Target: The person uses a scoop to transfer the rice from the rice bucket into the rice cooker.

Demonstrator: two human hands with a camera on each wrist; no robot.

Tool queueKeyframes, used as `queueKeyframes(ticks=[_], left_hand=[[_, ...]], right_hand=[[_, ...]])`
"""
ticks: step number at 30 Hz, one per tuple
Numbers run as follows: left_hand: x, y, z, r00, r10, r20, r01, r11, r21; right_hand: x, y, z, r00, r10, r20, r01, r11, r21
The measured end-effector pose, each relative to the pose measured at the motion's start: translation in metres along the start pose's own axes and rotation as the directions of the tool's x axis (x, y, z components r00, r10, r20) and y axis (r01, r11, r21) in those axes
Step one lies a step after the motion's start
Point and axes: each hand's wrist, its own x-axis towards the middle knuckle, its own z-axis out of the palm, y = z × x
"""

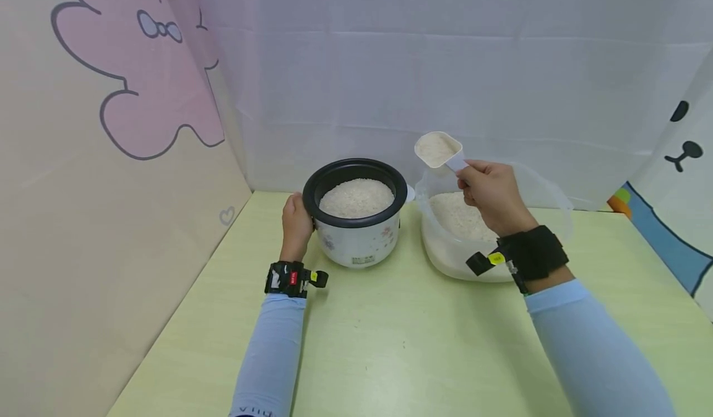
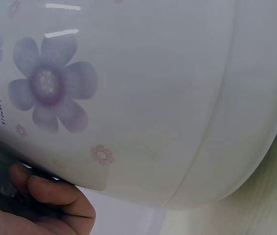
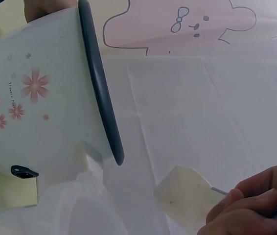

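Note:
A white flower-printed rice cooker (image 1: 356, 244) with a black rim stands on the table, and a heap of white rice (image 1: 358, 198) shows inside it. At the cooker's left side my left hand (image 1: 297, 223) grips the side handle, its fingers curled in the left wrist view against the patterned wall (image 2: 143, 98). My right hand (image 1: 492, 194) holds a white measuring scoop (image 1: 455, 161) by its short handle. Rice fills the scoop, which is raised over the back left rim of a translucent plastic tub (image 1: 445, 262). More rice (image 1: 459, 216) lies in that tub, partly hidden by my right hand.
Cooker and tub stand side by side towards the back of the pale green table (image 1: 379, 343). A white sheet (image 1: 390, 83) hangs right behind them. To the left rises a wall with a pink cartoon figure (image 1: 161, 89). Small specks lie on the tabletop.

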Motion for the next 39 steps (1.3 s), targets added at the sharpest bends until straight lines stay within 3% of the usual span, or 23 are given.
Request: queueKeyframes(ticks=[7, 13, 20, 25, 30, 35, 39], left_hand=[[0.001, 0.001, 0.001, 1.0, 0.002, -0.001, -0.002, 1.0, 0.014], [0.001, 0.001, 0.001, 1.0, -0.001, 0.0, 0.001, 1.0, 0.012], [0.001, 0.001, -0.001, 1.0, 0.004, -0.005, -0.004, 1.0, 0.027], [0.002, -0.001, 0.0, 1.0, 0.012, -0.008, -0.012, 1.0, 0.019], [0.002, -0.001, 0.001, 1.0, 0.006, -0.007, -0.006, 1.0, 0.0], [0.002, -0.001, 0.001, 1.0, 0.009, -0.005, -0.009, 1.0, 0.007], [0.001, -0.002, 0.0, 1.0, 0.011, -0.003, -0.011, 1.0, 0.024]], right_hand=[[0.005, 0.005, 0.022, 0.999, -0.038, 0.013, 0.039, 0.988, -0.147], [0.004, 0.011, 0.038, 0.994, -0.106, 0.002, 0.1, 0.94, -0.326], [0.005, 0.019, 0.05, 0.97, -0.241, 0.04, 0.22, 0.79, -0.571], [0.006, 0.021, 0.058, 0.941, -0.324, 0.095, 0.305, 0.693, -0.653], [0.006, 0.025, 0.064, 0.899, -0.421, 0.12, 0.375, 0.6, -0.707], [0.006, 0.025, 0.071, 0.861, -0.487, 0.148, 0.425, 0.527, -0.736], [0.006, 0.025, 0.076, 0.843, -0.509, 0.171, 0.452, 0.501, -0.738]])
